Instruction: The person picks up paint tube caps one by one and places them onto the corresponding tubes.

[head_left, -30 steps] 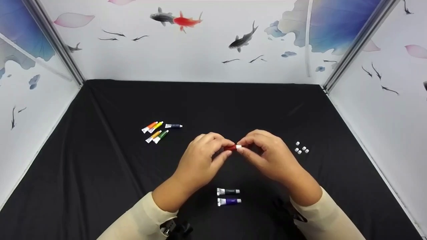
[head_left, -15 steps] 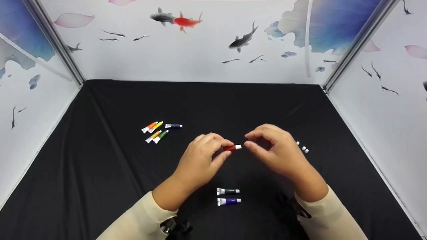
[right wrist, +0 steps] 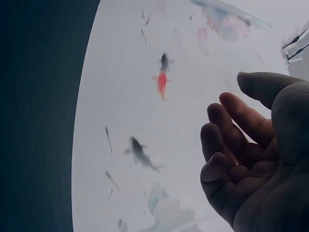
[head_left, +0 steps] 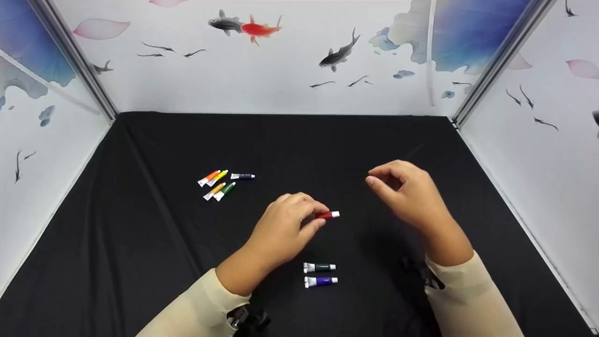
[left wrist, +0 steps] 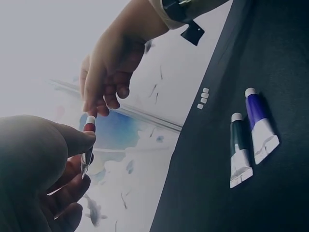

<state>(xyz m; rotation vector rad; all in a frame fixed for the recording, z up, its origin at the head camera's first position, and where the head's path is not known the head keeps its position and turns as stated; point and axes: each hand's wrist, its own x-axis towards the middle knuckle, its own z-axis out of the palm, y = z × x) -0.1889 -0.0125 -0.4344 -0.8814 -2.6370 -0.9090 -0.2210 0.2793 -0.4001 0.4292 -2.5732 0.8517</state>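
A red paint tube point(head_left: 326, 215) with a white end is pinched between the thumb and fingers of my left hand point(head_left: 285, 229), above the black cloth. The left wrist view shows the same paint tube point(left wrist: 90, 126) standing nearly upright in the grip. Off to its right, my right hand point(head_left: 409, 196) is raised with loosely bent fingers, apart from the tube. Nothing is held in that hand point(right wrist: 256, 145) in the right wrist view. Below the hands lie a dark green paint tube point(head_left: 319, 267) and a purple paint tube point(head_left: 321, 281), side by side.
Orange point(head_left: 209, 178), yellow point(head_left: 218, 178), ochre point(head_left: 215, 191), green point(head_left: 225, 192) and dark blue point(head_left: 243, 176) paint tubes lie at the left on the black cloth point(head_left: 154, 234). Several small white caps point(left wrist: 203, 98) show in the left wrist view. Printed panels point(head_left: 290, 93) enclose the table.
My right hand has let go of the red paint tube's white end and moved away to the right and farther back. My left hand, still gripping the tube, has come slightly nearer.
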